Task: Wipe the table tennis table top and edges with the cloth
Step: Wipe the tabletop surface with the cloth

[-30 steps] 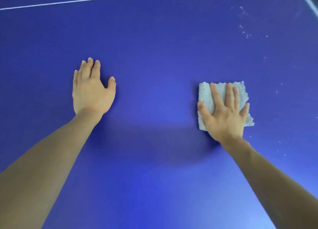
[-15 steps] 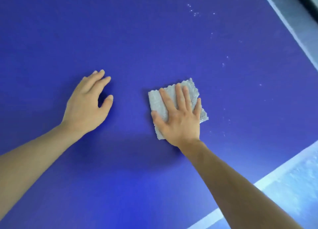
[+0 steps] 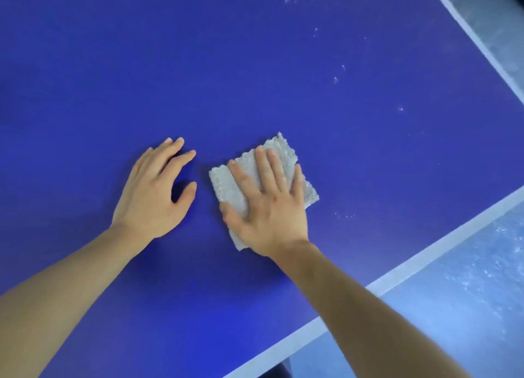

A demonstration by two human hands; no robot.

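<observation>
From the head view, I judge the wiping to be well short of done. The blue table top (image 3: pixel 255 65) carries a scatter of pale specks (image 3: pixel 336 79) running from about one o'clock of the cloth up toward the far corner. A few more lie just beside the cloth at about four o'clock. The white edge band (image 3: pixel 425 252) at four to five o'clock looks untouched by the cloth, as does the one at the far right. So I count the top as partly wiped at most and the edges as left to do. The blue around my hands looks free of specks, though I cannot tell whether that comes from wiping.

The cloth (image 3: pixel 224 183) lies folded flat on the table top, under my right hand (image 3: pixel 269 216). My fingers (image 3: pixel 263 167) are straight and spread across it, pressing down and not curled round it. Its corners show past my fingertips at twelve o'clock, past my index finger at ten o'clock and past my little finger at three o'clock.

My left hand (image 3: pixel 153 196) rests on the bare blue at nine o'clock of the cloth, close to it but apart. Its fingers are loose, its thumb is held out, and it grasps nothing.
</observation>
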